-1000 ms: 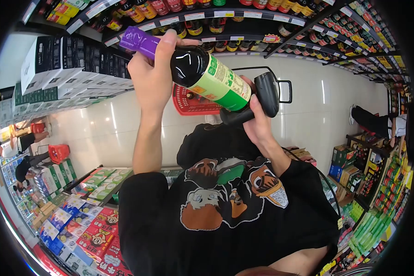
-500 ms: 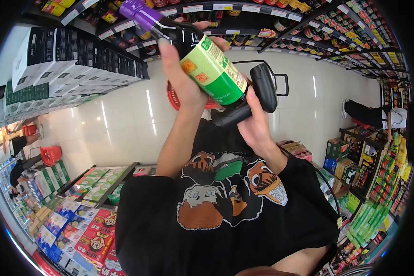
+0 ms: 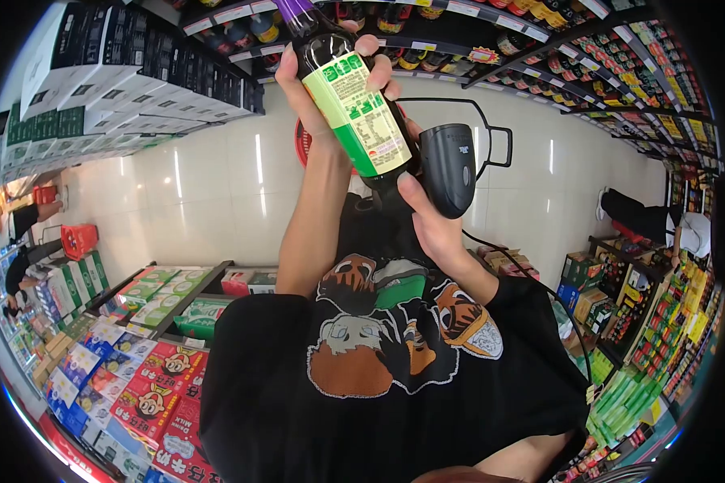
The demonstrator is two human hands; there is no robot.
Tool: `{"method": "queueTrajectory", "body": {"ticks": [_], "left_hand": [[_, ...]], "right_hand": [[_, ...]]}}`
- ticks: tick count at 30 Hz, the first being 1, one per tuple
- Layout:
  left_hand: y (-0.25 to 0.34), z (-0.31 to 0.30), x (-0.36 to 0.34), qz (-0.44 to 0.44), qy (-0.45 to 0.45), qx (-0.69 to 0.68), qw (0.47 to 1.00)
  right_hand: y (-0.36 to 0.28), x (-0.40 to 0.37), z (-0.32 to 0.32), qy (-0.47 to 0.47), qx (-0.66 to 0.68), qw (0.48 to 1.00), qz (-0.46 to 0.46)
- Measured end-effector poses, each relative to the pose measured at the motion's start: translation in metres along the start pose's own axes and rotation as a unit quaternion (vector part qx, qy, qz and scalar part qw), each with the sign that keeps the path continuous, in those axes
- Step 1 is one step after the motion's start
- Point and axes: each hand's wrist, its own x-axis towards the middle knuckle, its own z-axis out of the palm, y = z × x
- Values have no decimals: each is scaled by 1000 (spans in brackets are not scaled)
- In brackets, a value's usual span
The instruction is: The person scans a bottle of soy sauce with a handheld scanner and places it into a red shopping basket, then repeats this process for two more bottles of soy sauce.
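My left hand is wrapped round a dark bottle with a purple cap, thumb on its left side and fingertips over its right. The bottle tilts up to the left, and its label, green and pale yellow with fine print, faces up. My right hand is closed on a black handheld scanner beside the bottle's base. The scanner's rounded head points upward in the view, its handle partly hidden by the hand. A black cord runs down past my right sleeve.
Behind the bottle is a red basket with a black handle. Shelves of jars and bottles curve across the top. Stacked boxes stand at left, cartons at lower left. A person is at right; others are at far left.
The bottle has turned, bringing the fine-print side of its label into view, and moved up and left. My left fingers now show over it. The scanner has turned, its top now facing up.
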Motion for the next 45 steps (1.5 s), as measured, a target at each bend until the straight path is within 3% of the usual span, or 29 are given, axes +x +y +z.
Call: {"method": "queueTrajectory", "body": {"ticks": [9,11,28,31,36,43,45], "left_hand": [[9,-13,-5,26,-63,-57,996],[13,-14,-3,0,-123,-35,992],[21,-8,-9,26,-104,36,994],[22,-2,-11,35,-59,86,994],[18,14,-10,56,25,25,998],[22,12,-11,58,41,77,994],[25,12,-11,49,-12,127,991]], "right_hand": [[-2,2,12,6,-55,998,15],[-2,2,11,-3,-75,997,10],[-6,3,14,-71,-172,982,-28],[-5,1,15,-58,-168,984,-8],[-1,2,15,-68,-171,982,-32],[-6,8,12,-66,-152,986,-35],[-8,8,13,-70,-160,984,-29]]}}
